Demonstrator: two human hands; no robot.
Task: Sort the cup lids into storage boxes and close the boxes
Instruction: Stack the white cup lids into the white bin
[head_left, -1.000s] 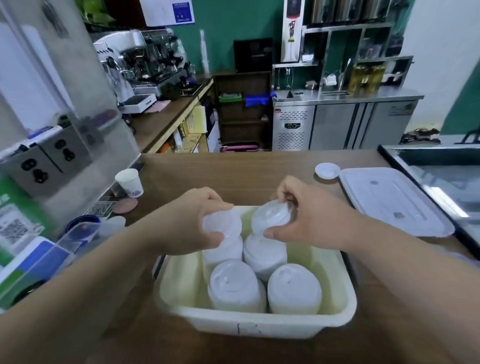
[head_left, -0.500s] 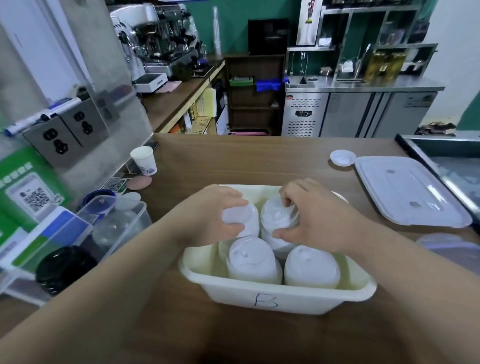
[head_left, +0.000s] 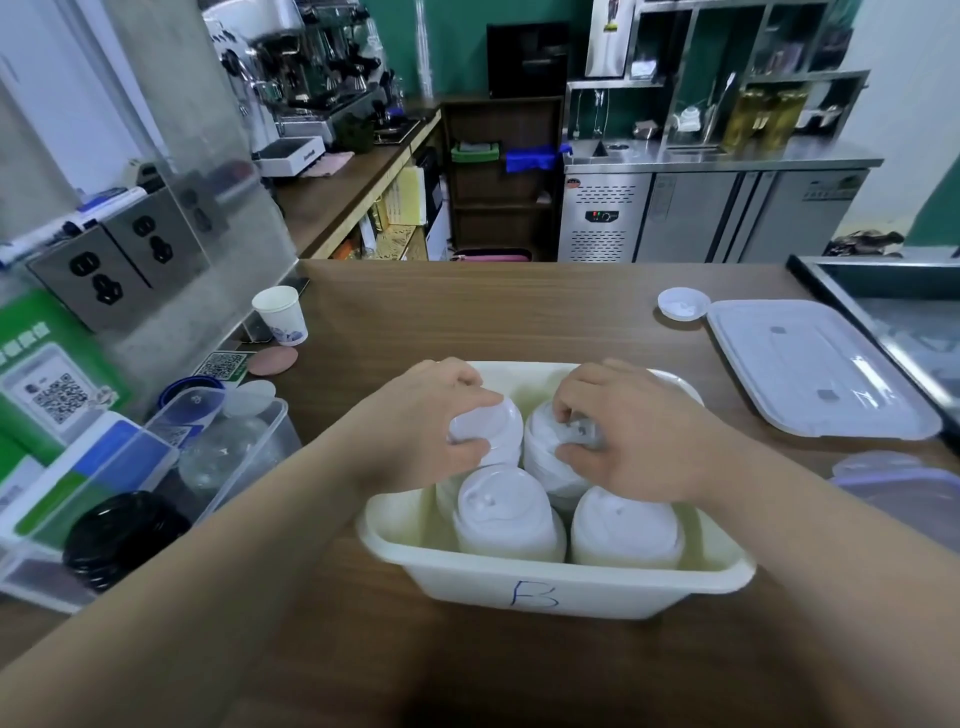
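Observation:
A cream storage box (head_left: 561, 590) marked "B" stands on the wooden counter in front of me. Inside it are several stacks of white cup lids; two front stacks (head_left: 506, 514) (head_left: 626, 527) stand free. My left hand (head_left: 426, 421) grips the top of the back left lid stack (head_left: 493, 428). My right hand (head_left: 639, 431) is closed over the top of the back right lid stack (head_left: 545, 452). The box's flat lid (head_left: 815, 369) lies to the right on the counter, and one loose white lid (head_left: 683, 304) lies beside it.
At left stand a clear box (head_left: 228, 452) with clear lids, a box holding black lids (head_left: 122, 538), and a paper cup (head_left: 280, 314). Another clear container (head_left: 909, 493) sits at the right edge. A dark framed glass surface (head_left: 883, 306) lies far right.
Both hands have pressed lower onto the two back stacks in the box. The view has pulled back, so the box front with the "B" shows.

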